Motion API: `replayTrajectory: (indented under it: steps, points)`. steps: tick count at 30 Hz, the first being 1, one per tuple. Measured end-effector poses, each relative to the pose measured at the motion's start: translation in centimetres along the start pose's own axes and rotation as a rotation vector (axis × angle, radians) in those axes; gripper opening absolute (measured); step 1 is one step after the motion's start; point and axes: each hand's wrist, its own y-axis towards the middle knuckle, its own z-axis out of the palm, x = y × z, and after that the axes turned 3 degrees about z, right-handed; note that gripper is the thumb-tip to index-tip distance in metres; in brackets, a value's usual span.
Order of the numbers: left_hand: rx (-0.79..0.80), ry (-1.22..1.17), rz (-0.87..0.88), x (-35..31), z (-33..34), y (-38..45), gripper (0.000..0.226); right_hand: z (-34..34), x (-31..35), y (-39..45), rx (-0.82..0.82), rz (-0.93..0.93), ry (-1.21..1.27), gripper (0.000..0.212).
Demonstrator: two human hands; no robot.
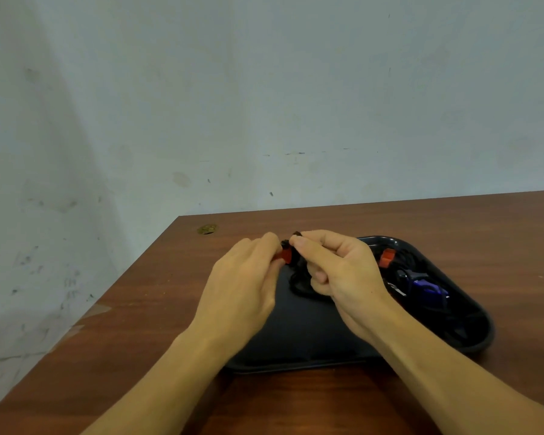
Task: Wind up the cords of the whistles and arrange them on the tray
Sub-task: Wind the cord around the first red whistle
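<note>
Fingers of left hand (245,277) pinch red whistle (285,255); right hand (339,271) grips cord (299,284); orientation unclear.

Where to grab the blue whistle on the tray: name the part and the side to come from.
Pinch the blue whistle across its body, coming from above: it lies flat at the right of the tray, its rim close behind and cords tangled alongside, so a sideways approach looks awkward.

The whistle (285,256) between the hands is red, its cord (299,282) black. The tray (299,334) is glossy black. On it lie a second red whistle (387,257) and a blue whistle (426,287). The table (132,309) is reddish-brown wood grain; the wall (201,89) is pale grey-blue with dark scuffs.
</note>
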Motion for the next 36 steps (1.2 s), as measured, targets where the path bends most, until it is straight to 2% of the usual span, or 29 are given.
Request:
replayTrajectory:
  steps: [3, 7, 10, 12, 15, 17, 20, 25, 29, 32, 36]
  points:
    - [-0.018, 0.093, 0.115, -0.2, -0.2, 0.0, 0.011, 0.1, 0.0, -0.1, 0.016, 0.003, -0.032, 0.020]
    - [-0.050, 0.196, 0.218, -0.3, -0.6, 0.1, 0.003, 0.1, 0.2, -0.1, -0.006, -0.195, -0.290, 0.023]
    - [-0.055, 0.237, 0.262, 0.0, -0.6, 0.2, 0.011, 0.2, 0.2, -0.2, 0.026, -0.203, -0.377, 0.022]
    - [-0.045, 0.141, 0.235, 0.1, -0.7, 0.1, 0.022, 0.3, 0.2, -0.4, 0.082, -0.147, -0.298, 0.021]
    - [-0.015, -0.226, 0.111, -0.4, -1.0, -0.2, 0.049, 0.7, 0.2, -0.7, 0.168, -0.079, -0.117, 0.021]
    - [-0.050, -0.418, 0.029, -0.8, -0.9, -0.3, 0.053, 0.7, 0.2, -0.7, 0.154, -0.061, -0.021, 0.021]
    - [-0.190, -0.341, -0.033, -0.3, -0.7, -0.1, 0.046, 0.6, 0.3, -0.5, 0.095, -0.079, 0.023, 0.017]
    - [0.007, -0.557, -0.093, 0.5, -0.6, 0.0, 0.034, 0.9, 0.1, -0.6, 0.111, -0.114, -0.011, 0.019]
    - [0.008, -0.633, -0.158, 0.3, -0.4, 0.0, 0.029, 0.5, 0.2, -0.4, 0.158, -0.074, -0.049, 0.022]
    - [-0.017, -0.696, -0.217, 0.3, -0.6, 0.0, 0.031, 0.1, 0.6, -0.2, 0.211, 0.005, 0.020, 0.032]
    - [0.007, -0.741, -0.213, -0.3, -0.6, 0.0, 0.035, -0.5, 0.8, 0.0, 0.247, 0.056, 0.047, 0.032]
